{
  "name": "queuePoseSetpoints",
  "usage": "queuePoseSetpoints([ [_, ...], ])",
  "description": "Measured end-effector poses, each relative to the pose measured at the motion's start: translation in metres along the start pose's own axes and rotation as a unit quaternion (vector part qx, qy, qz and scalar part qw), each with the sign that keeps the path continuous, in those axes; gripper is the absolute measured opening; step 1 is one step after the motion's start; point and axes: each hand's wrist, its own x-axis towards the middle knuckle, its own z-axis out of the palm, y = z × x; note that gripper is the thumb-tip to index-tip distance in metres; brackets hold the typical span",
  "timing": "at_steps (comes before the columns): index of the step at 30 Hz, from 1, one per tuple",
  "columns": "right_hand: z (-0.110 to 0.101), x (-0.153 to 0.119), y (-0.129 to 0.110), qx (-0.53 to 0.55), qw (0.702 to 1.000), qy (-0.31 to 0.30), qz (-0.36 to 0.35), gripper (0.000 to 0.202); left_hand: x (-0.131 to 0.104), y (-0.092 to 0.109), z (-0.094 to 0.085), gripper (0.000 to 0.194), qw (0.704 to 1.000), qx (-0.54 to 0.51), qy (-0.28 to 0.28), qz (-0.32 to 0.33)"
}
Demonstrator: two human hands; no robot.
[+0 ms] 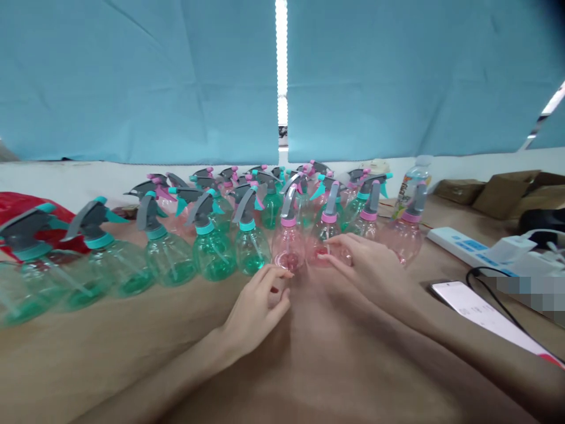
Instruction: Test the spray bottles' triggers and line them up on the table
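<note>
1. Apparently, I was lining up trigger spray bottles; that was my reading of the step, with green spray bottles (pixel 215 256) to the left in the front row and pink ones to the right.
2. My left hand (pixel 253 303) was loosely curled, thumb and forefinger apart, fingertips by the base of the middle pink spray bottle (pixel 289 244); I couldn't tell whether they touched it.
3. My right hand (pixel 371 268) lay across the next pink spray bottle (pixel 318 237), just to the right, its thumb and forefinger parted; whether they gripped the plastic, I couldn't tell.
4. The next move, I judged, called for a light, low nudge that kept the bodies upright and their neighbours undisturbed.
5. Those bodies were rounded, glossy, see-through plastic with straight dip tubes inside, under pink or turquoise collars and sloping grey trigger heads.
6. Beneath them, the tan tabletop (pixel 176 353) looked smooth, though blurred.
</note>
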Motion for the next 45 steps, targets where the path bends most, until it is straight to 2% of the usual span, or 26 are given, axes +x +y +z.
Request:
queuePoseSetpoints([
  [3,-0.006,0.0,0.025,0.018,0.999,0.028,0.038,0.023,0.011,-0.001,0.006,0.015,1.0,-0.008,0.009,-0.021],
  [6,-0.004,0.009,0.036,0.022,0.996,0.041,0.071,0.036,0.02,-0.003,0.013,0.016,1.0,-0.008,0.017,-0.017],
  [12,0.015,0.031,0.026,0.045,0.995,0.027,0.086,0.067,0.023,0.0,0.02,0.016,1.0,-0.011,0.023,-0.01],
  [15,0.024,0.039,0.023,0.055,0.994,0.013,0.097,0.075,0.02,0.004,0.019,0.016,1.0,-0.018,0.02,-0.011],
  [22,0.031,0.044,0.029,0.075,0.993,-0.005,0.092,0.054,0.021,0.015,0.018,0.014,0.999,-0.035,0.017,-0.028],
  [28,0.019,0.024,0.032,0.094,0.994,-0.021,0.059,0.044,0.029,0.035,0.024,0.011,0.995,-0.081,0.04,-0.041],
  [32,0.005,-0.002,0.019,0.1,0.993,-0.033,0.043,0.038,0.036,0.045,0.028,0.029,0.99,-0.114,0.075,-0.045],
  [34,-0.001,-0.015,0.008,0.104,0.993,-0.038,0.037,0.035,0.04,0.051,0.026,0.042,0.989,-0.13,0.068,-0.036],
  [39,-0.007,-0.041,-0.02,0.162,0.986,-0.034,-0.014,0.053,0.042,0.069,0.011,0.056,0.985,-0.167,0.039,-0.015],
  [42,-0.002,-0.048,-0.034,0.182,0.981,-0.023,-0.059,0.058,0.035,0.075,0.002,0.046,0.989,-0.147,0.019,-0.011],
  [45,0.007,-0.051,-0.048,0.195,0.978,-0.016,-0.078,0.063,0.026,0.072,-0.004,0.033,0.986,-0.167,0.012,-0.005],
])
